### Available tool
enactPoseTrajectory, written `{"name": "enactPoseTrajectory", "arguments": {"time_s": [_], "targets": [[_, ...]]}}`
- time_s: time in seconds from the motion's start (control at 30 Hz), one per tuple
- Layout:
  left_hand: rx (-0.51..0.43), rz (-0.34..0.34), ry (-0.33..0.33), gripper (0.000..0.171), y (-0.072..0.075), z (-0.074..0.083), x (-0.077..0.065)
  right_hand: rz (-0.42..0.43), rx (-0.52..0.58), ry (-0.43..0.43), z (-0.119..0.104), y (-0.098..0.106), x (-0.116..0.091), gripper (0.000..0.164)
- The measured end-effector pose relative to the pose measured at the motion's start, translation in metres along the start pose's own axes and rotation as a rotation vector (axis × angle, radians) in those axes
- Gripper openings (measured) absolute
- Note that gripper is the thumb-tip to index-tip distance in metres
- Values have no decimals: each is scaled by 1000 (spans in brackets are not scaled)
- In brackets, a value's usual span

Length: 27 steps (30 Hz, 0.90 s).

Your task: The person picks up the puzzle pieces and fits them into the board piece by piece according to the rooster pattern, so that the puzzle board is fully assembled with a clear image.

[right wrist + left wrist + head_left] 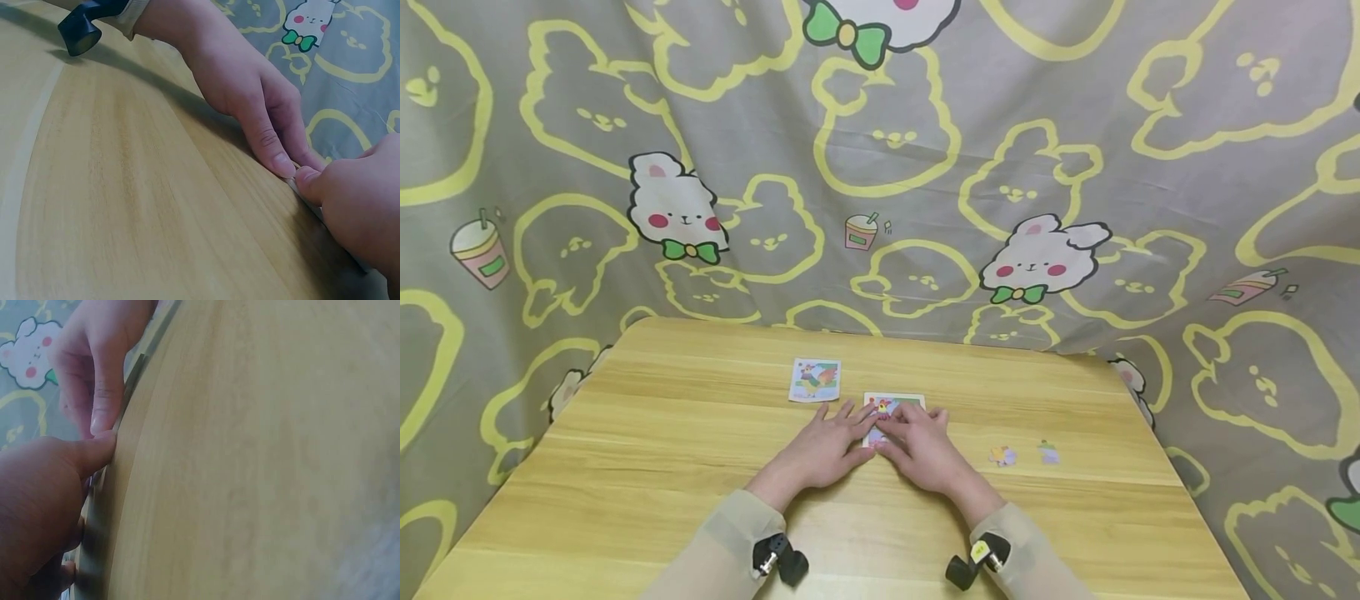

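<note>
A small jigsaw puzzle board point(913, 400) with a white border and a colourful rooster picture lies flat on the table, partly covered by both hands. My left hand point(827, 446) rests at its left side, fingers spread, with the index finger reaching onto the picture. From the right, my right hand point(921, 446) lies over the board, its bent fingertips pressing on the picture beside the left fingertips. Both thumbs meet at the board's near edge point(312, 209) in the right wrist view. Whatever lies under the right fingertips is hidden.
A square card point(815, 380) printed with a rooster lies beyond the left hand. To the right on the wooden table point(662, 467) are a yellow-and-purple clump of puzzle pieces point(1002, 455) and a green-and-purple one point(1048, 452). A patterned curtain point(917, 208) hangs behind the table.
</note>
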<state>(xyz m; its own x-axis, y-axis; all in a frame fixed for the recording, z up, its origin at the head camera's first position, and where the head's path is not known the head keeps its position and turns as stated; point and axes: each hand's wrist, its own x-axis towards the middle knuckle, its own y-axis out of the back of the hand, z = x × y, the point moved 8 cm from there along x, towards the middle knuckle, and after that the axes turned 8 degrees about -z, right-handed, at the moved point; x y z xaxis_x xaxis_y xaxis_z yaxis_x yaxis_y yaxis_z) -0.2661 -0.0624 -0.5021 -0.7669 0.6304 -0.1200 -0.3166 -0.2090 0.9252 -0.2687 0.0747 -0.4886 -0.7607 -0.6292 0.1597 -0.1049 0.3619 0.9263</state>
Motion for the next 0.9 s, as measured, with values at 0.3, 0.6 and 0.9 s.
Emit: {"name": "enactPoseTrajectory", "arguments": {"time_s": [0.3, 0.6, 0.9], "targets": [[-58, 14, -33, 58, 5, -3, -3, 27, 18, -25, 4, -1, 0, 43], [-51, 52, -78, 47, 9, -2, -5, 3, 73, -54, 6, -2, 0, 42], [-48, 63, -75, 45, 9, -2, -5, -42, 111, -84, 10, -1, 4, 38]]}}
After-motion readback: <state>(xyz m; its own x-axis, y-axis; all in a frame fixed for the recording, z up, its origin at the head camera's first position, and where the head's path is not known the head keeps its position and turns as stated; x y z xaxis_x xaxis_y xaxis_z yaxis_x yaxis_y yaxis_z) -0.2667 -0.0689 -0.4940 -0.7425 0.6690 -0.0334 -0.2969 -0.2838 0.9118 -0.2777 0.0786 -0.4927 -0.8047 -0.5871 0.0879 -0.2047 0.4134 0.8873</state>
